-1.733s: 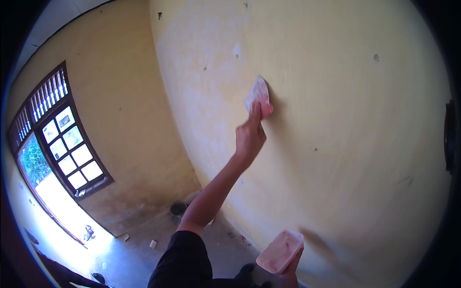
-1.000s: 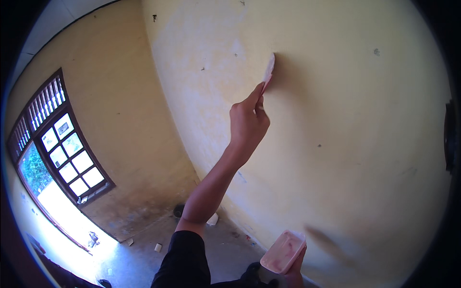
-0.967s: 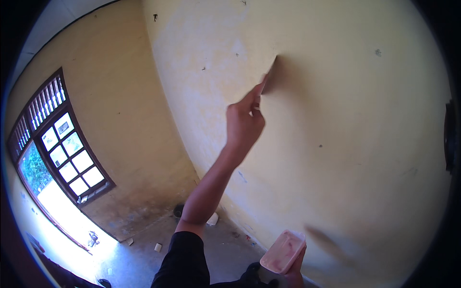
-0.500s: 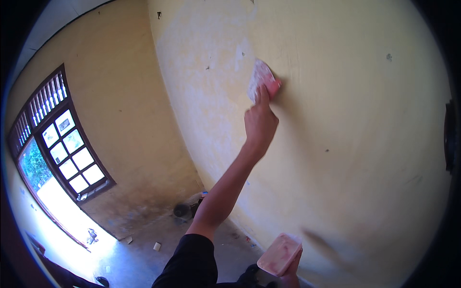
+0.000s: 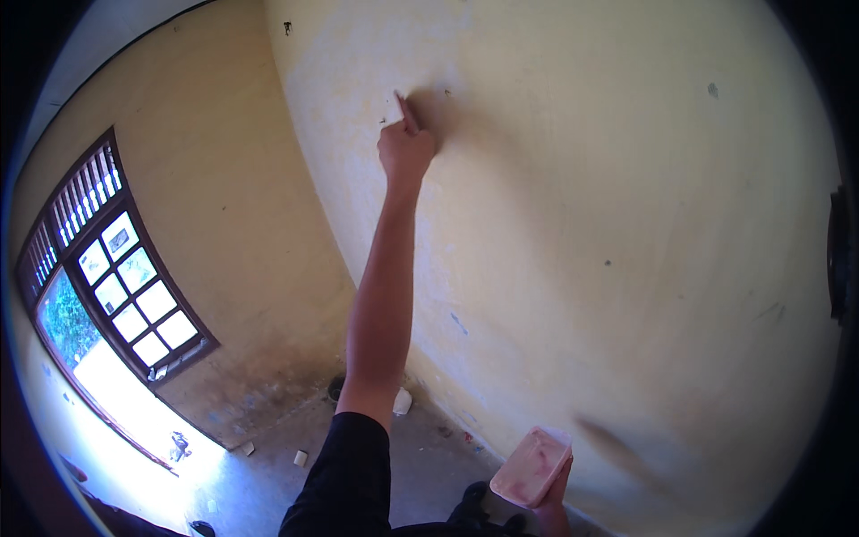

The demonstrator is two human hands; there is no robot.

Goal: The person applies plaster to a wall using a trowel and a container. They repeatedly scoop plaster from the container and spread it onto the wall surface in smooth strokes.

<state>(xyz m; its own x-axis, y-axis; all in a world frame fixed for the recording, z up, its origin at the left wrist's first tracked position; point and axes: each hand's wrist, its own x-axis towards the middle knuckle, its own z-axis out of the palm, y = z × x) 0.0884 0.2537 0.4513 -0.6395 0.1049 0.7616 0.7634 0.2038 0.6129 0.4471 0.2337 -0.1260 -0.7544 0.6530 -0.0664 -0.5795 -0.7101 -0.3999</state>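
My left hand (image 5: pixel 406 153), closed on a putty scraper (image 5: pixel 402 108), reaches high to the cream wall (image 5: pixel 644 206), where pale, whitish patches surround small holes. The scraper is seen nearly edge-on at the wall, its blade partly behind my fingers. My right hand (image 5: pixel 555 488), low at the right, grips a shallow translucent plastic tub (image 5: pixel 528 465) smeared inside with pinkish paste.
An adjoining wall (image 5: pixel 242 251) has a wooden-framed window (image 5: pixel 134 295) beside a bright opening. A dark container (image 5: pixel 336 388), a white lump (image 5: pixel 402 402) and a small white block (image 5: pixel 300 458) lie on the grey floor (image 5: pixel 376 474). My dark shoe (image 5: pixel 474 497) shows below.
My left hand and the scraper have moved left and up along the wall, onto the paler patch, and the blade has turned edge-on again. The tub has shifted slightly in view.
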